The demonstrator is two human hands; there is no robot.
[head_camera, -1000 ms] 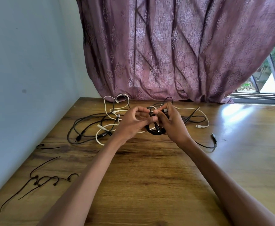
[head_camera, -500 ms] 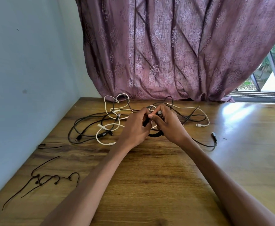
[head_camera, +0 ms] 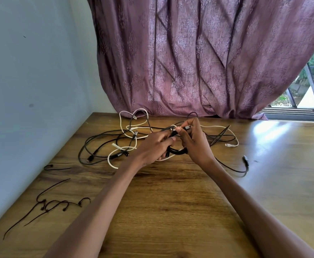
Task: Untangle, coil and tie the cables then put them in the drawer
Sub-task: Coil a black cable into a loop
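Both hands meet at frame centre over a small black coil [head_camera: 178,151], a tight dark loop lying roughly flat, its length running left to right across the frame. The left hand [head_camera: 152,146] curls its fingers around the coil's left side; the right hand [head_camera: 195,144] pinches the cable's plug end [head_camera: 186,127] between thumb and forefinger, that end pointing up and right. Behind them, upper centre, black and white cables [head_camera: 126,138] sprawl tangled on the wooden table [head_camera: 171,202]. Thin black ties [head_camera: 46,203] lie lower left.
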